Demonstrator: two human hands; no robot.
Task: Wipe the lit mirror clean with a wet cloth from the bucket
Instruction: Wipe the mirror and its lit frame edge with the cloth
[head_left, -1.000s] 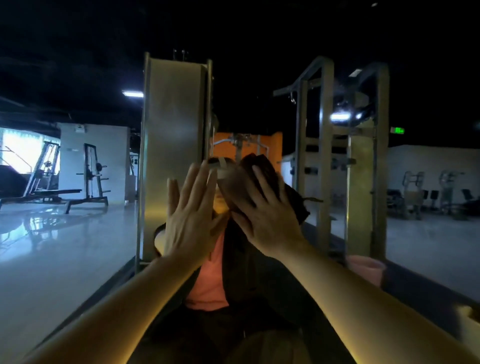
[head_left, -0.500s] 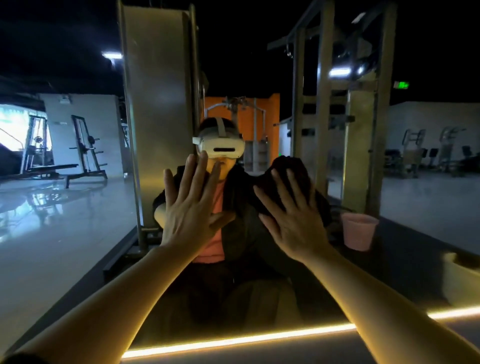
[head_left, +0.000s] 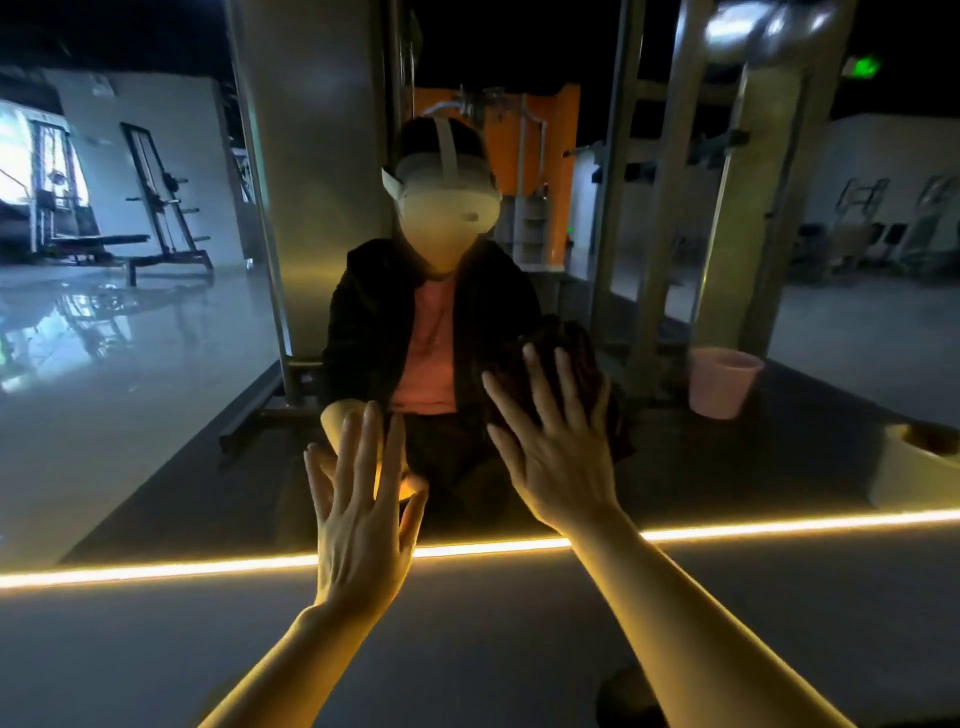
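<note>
Right grip (head_left: 558, 457): fingers straight and spread, palm flat, pressing a dark cloth (head_left: 582, 358) against the mirror (head_left: 208, 467); nothing is curled round the cloth, which shows above and to the right of the fingertips. Left grip (head_left: 361, 514): also flat, fingers straight and close together, laid bare on the glass just to the left of the other hand, holding nothing. Its heel lies over the glowing light strip (head_left: 779, 522) that runs along the mirror's lower edge, while the fingers reach up onto the glass. The right hand sits a little higher, above that strip, near the middle of the lower part of the mirror.

Reflected in the glass are the person's dark jacket and pink top, tall metal frames, a glossy floor and gym machines at the far left. A pink bucket (head_left: 724, 382) appears in the reflection towards the mirror's right side, and a pale round container (head_left: 914, 467) is nearer the right edge, just above the light strip.
</note>
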